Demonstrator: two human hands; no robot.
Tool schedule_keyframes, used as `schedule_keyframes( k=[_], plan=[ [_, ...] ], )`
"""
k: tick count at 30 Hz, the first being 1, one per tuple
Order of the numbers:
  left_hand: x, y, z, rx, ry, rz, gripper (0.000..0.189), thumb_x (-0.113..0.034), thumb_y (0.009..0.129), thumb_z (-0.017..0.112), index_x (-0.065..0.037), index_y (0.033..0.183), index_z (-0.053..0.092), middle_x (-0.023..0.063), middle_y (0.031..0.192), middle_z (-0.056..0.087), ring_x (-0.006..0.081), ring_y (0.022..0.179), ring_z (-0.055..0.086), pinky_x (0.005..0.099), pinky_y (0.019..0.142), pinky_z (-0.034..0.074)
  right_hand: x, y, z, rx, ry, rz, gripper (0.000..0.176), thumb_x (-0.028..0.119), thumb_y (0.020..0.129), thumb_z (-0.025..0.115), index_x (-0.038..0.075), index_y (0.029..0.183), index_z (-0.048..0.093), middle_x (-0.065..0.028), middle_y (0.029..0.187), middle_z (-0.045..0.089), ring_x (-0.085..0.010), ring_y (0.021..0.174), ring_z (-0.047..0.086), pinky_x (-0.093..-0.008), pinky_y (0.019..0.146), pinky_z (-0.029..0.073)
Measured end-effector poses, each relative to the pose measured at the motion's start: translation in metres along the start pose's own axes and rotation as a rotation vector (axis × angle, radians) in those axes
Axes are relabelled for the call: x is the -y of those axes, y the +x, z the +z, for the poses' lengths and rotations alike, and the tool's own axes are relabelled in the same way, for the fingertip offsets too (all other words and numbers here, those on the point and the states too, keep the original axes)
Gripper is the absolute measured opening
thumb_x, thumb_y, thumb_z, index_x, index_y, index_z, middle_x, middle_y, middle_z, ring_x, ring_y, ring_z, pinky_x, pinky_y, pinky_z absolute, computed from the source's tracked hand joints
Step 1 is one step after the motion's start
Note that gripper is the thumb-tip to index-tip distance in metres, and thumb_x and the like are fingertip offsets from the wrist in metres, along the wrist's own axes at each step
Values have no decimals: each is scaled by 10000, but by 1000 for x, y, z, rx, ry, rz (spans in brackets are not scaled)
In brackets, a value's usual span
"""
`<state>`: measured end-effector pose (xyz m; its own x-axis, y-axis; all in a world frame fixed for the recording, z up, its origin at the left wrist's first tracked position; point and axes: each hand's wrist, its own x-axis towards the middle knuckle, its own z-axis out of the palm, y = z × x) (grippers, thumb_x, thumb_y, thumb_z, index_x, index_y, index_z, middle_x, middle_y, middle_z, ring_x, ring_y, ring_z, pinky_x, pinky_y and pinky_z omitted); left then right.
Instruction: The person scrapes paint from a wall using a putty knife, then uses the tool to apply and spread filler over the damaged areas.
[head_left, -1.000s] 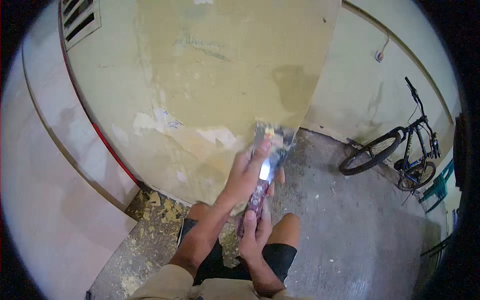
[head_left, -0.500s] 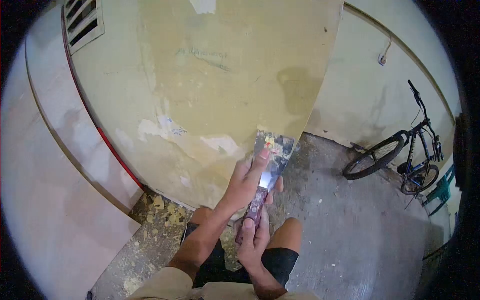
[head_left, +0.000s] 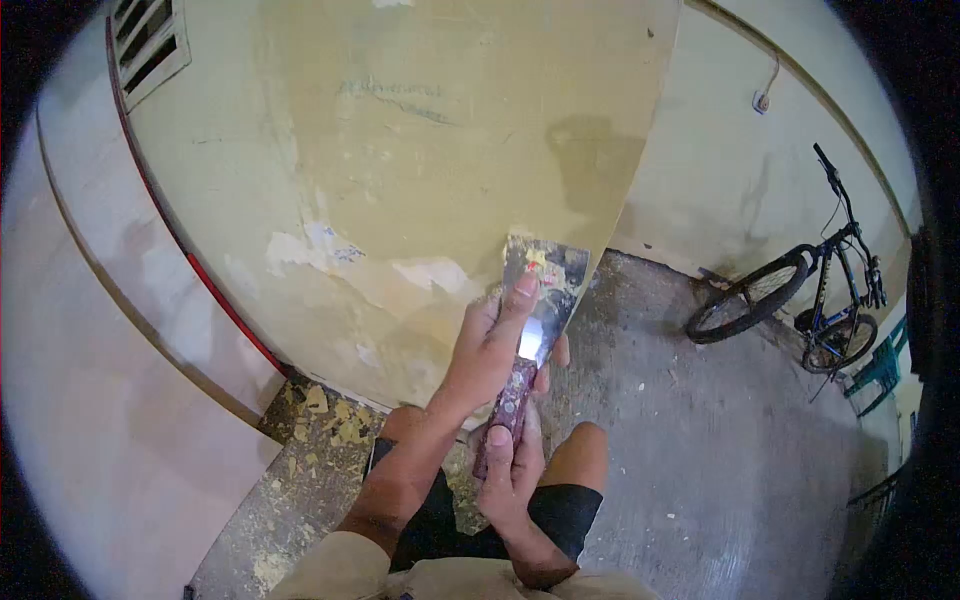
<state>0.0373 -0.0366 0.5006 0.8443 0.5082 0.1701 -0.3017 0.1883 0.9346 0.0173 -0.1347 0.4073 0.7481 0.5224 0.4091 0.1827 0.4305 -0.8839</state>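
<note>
A putty knife [head_left: 522,375] with a wide, paint-smeared blade and a worn reddish-brown handle points up the yellowish wall [head_left: 400,180]. My left hand [head_left: 490,345] is closed around its blade, thumb pressed flat on the front face and fingertips showing past the far side. Lower down, my right hand [head_left: 511,468] grips the handle, its thumb lying along the front. The blade's top edge overlaps the wall near its right-hand corner. Flakes of yellow paint cling to the blade. Pale bare patches [head_left: 435,273] show on the wall left of the knife.
Paint chips [head_left: 325,415] litter the floor at the wall's foot. A bicycle [head_left: 820,270] leans at the right, near a green chair [head_left: 880,368]. A light panel [head_left: 130,400] edges the left side. My bent knees [head_left: 580,455] are below my hands.
Both hands and the putty knife have shifted slightly up along the wall, grip unchanged. The whole view has also moved a little.
</note>
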Motion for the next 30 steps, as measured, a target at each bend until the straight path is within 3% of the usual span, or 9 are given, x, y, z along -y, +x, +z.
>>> schedule_keyframes(
  k=[9,10,17,18,21,25,27,29,30],
  plan=[
    [-10,1,1,-10,54,18,504,-472,913,381,-21,776,558,81,546,571,111,372,506,225,344,393,10,2,7,1,39,19,486,242,932,411,-26,1313,275,-11,691,494,-43,519,407,-184,439,318],
    [-14,3,1,-7,54,15,504,-472,913,381,-21,776,558,81,546,571,111,372,506,225,344,393,9,11,18,-90,2,-162,481,241,935,408,-26,1312,277,-5,679,486,-39,512,400,-179,432,312],
    [-19,-1,6,-54,27,20,529,-516,878,426,-36,741,600,61,517,560,109,351,489,226,320,376,17,5,11,-20,79,26,465,241,931,420,-23,1297,308,-10,689,489,-40,504,400,-178,425,312],
    [-19,3,5,-49,31,54,530,-520,875,429,-36,745,601,60,521,564,109,351,490,227,322,379,19,8,7,2,41,22,410,135,920,398,-63,1270,319,-65,887,524,-89,686,465,-231,600,394],
    [-29,9,7,-58,40,109,546,-533,866,433,-28,746,602,63,529,570,110,354,496,229,325,390,26,25,7,19,-15,-6,421,136,920,400,-57,1282,309,-62,903,528,-81,687,469,-216,600,389],
    [-22,0,-3,26,69,80,523,-506,904,371,-14,937,545,92,599,585,131,398,527,240,376,420,9,10,-5,64,-98,-23,407,159,899,458,-52,1240,388,-69,923,547,-96,717,498,-236,648,423],
    [-1,-13,-13,17,-38,-96,499,-467,910,394,-4,1048,519,114,737,620,166,525,597,257,489,486,7,-7,-16,24,-34,77,414,127,874,482,-66,1231,403,-82,909,549,-114,716,504,-246,649,432],
    [23,-24,-15,-4,-96,-7,477,-432,917,403,0,1098,494,127,826,622,179,608,614,268,561,499,-7,-16,-36,33,-342,-12,455,100,858,493,-69,1264,376,-117,930,560,-128,737,514,-257,633,438],
    [32,-28,-15,-31,-163,71,462,-397,923,413,3,1147,469,140,915,624,193,691,631,279,634,512,-3,-18,-38,-6,-264,-80,481,93,833,530,-58,1266,385,-157,921,555,-181,743,530,-303,620,448]
  ],
)
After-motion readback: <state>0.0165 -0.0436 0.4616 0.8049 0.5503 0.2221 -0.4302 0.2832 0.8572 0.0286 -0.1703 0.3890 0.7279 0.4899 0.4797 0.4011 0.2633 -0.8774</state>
